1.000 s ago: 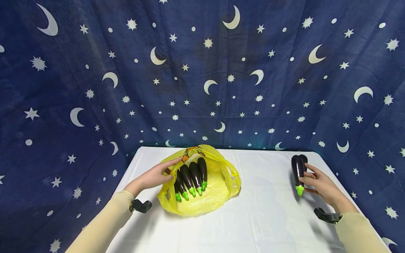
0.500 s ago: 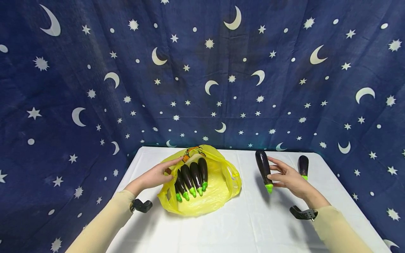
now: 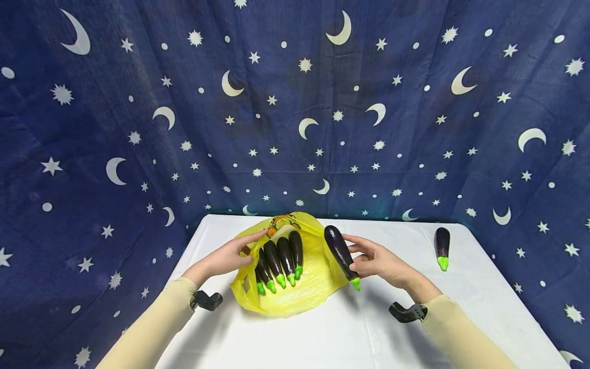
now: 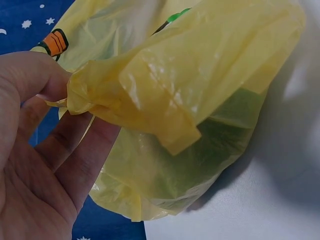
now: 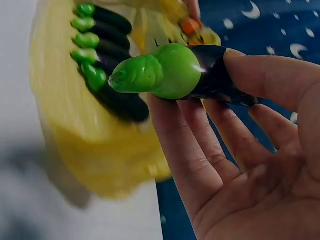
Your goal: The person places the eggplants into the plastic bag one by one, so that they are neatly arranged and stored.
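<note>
A yellow plastic bag (image 3: 318, 287) lies with its mouth spread on the table, and several dark eggplants (image 3: 286, 253) with green stems rest side by side in it. My left hand (image 3: 226, 254) pinches the bag's left edge; in the left wrist view the thumb and fingers grip the bunched film (image 4: 100, 92). At the bag's right edge, my right hand (image 3: 380, 261) holds another eggplant (image 3: 340, 251) above the table, its green stem end tilted toward me. The right wrist view shows thumb and fingers around its dark body, close to the green cap (image 5: 175, 72).
One more eggplant (image 3: 442, 246) lies alone at the far right of the white table (image 3: 396, 338). Behind the table hangs a dark blue cloth (image 3: 295, 102) with moons and stars.
My right hand has carried one eggplant leftward from the right side of the table to the bag, leaving another behind. My left hand has stayed on the bag.
</note>
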### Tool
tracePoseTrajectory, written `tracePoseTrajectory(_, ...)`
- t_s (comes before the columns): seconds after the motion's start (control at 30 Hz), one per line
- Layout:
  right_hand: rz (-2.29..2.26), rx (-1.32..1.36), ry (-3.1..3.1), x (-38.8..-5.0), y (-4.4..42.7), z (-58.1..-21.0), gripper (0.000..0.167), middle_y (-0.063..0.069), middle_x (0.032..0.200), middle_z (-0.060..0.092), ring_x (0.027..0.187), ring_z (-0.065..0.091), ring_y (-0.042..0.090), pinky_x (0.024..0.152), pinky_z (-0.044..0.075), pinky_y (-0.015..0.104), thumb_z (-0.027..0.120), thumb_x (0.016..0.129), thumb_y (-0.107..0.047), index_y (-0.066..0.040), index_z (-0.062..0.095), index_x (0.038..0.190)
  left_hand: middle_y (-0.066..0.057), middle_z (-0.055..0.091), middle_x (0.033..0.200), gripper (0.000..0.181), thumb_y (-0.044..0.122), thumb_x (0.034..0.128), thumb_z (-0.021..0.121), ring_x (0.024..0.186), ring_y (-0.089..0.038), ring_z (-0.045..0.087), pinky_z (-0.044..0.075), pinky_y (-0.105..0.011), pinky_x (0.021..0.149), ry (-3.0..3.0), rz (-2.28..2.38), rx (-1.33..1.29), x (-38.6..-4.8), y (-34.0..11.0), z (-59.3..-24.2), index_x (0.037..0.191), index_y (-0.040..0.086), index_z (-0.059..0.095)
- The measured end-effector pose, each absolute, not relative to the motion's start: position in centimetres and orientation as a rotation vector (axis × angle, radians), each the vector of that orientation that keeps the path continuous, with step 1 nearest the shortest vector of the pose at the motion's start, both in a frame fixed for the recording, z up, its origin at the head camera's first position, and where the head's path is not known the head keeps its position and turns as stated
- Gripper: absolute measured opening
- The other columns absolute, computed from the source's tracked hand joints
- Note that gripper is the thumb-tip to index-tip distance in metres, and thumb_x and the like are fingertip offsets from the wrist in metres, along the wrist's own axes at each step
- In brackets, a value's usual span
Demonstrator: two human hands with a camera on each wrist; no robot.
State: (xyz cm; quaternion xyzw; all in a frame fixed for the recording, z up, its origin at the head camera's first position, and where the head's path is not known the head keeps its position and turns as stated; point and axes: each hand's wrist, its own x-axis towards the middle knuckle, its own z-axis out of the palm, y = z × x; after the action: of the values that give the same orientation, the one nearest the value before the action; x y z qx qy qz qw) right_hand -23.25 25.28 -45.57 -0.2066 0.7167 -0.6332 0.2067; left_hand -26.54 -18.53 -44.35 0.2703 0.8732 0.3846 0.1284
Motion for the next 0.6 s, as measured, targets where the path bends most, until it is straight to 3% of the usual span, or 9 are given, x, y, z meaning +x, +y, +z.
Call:
tracePoseTrajectory(0.13, -1.718, -0.596, 1.975, -23.3, 22.7, -46.0, 0.078, 0.024, 0.144, 0.05, 0.106, 0.068, 0.029, 0.084, 0.057, 0.043, 0.07, 0.094, -0.007, -0.013, 0.032, 0.162, 0.0, 0.036, 0.162, 0.08, 0.0, 0.0928, 0.059, 0.096, -0.022, 0.056, 0.048, -0.039, 0.083, 2.534, 1.125, 0.791, -26.6, -18.5, -44.4, 0.162, 0.032, 0.033)
tracePoseTrajectory(0.33, -1.656, -0.541, 1.998, -23.8, 19.2, -47.4, 0.078, 0.023, 0.144, 0.05, 0.1, 0.07, 0.028, 0.081, 0.058, 0.041, 0.071, 0.094, -0.008, -0.014, 0.033, 0.161, 0.0, 0.036, 0.162, 0.081, 0.0, 0.0923, 0.06, 0.101, -0.021, 0.056, 0.048, -0.039, 0.086, 2.541, 1.117, 0.793, -26.7, -18.5, -44.6, 0.161, 0.033, 0.033)
tracePoseTrajectory(0.6, -1.69, -0.406, 2.087, -24.9, 15.6, -48.7, 0.079, 0.021, 0.141, 0.054, 0.098, 0.07, 0.028, 0.076, 0.059, 0.044, 0.072, 0.092, -0.008, -0.017, 0.036, 0.161, -0.001, 0.038, 0.161, 0.081, 0.0, 0.0923, 0.06, 0.094, -0.02, 0.057, 0.049, -0.038, 0.083, 2.551, 1.098, 0.809, -26.8, -18.5, -44.7, 0.162, 0.032, 0.033)
